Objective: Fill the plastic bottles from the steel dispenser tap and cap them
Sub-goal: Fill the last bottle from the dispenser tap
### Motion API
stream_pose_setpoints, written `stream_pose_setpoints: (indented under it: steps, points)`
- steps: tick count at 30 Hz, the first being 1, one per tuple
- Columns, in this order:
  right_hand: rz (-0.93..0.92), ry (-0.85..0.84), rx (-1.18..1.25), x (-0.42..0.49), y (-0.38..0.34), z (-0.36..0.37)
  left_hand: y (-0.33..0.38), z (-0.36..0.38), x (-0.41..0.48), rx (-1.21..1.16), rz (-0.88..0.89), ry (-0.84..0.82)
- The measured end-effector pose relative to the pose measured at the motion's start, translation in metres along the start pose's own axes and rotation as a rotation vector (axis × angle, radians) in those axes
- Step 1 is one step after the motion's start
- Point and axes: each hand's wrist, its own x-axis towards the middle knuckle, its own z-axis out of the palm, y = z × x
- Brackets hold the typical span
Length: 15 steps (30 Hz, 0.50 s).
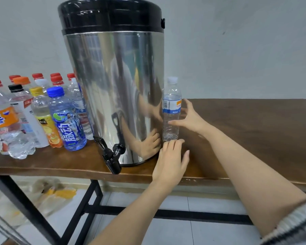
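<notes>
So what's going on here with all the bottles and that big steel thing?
A person has both hands at a clear white-capped bottle standing just right of the steel dispenser. The right hand is spread at its middle, grip unclear. The left hand rests on the table by its base. Neither touches the black tap. More capped bottles stand left of the dispenser.

I get bright, even light; reflections streak the tall shiny steel dispenser (113,85), and wide-angle distortion bows the brown wooden tabletop (254,124).
</notes>
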Motion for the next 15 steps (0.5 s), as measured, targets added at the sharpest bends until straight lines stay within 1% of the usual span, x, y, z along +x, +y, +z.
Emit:
stream_pose_setpoints:
  steps: [2, 9, 12, 15]
  points:
    - [0.000, -0.001, 0.015, 0.006, 0.001, 0.004, 0.000, -0.001, 0.000, -0.006, -0.005, -0.006]
    - [-0.051, 0.106, 0.046, 0.006, 0.007, 0.009, 0.001, -0.003, -0.001, -0.013, 0.013, 0.017]
    - [-0.056, 0.135, 0.021, -0.004, 0.006, 0.003, 0.000, -0.004, -0.002, -0.016, 0.057, 0.025]
    - [-0.063, 0.204, 0.036, -0.024, -0.001, -0.007, -0.003, -0.007, -0.005, -0.067, 0.147, 0.034]
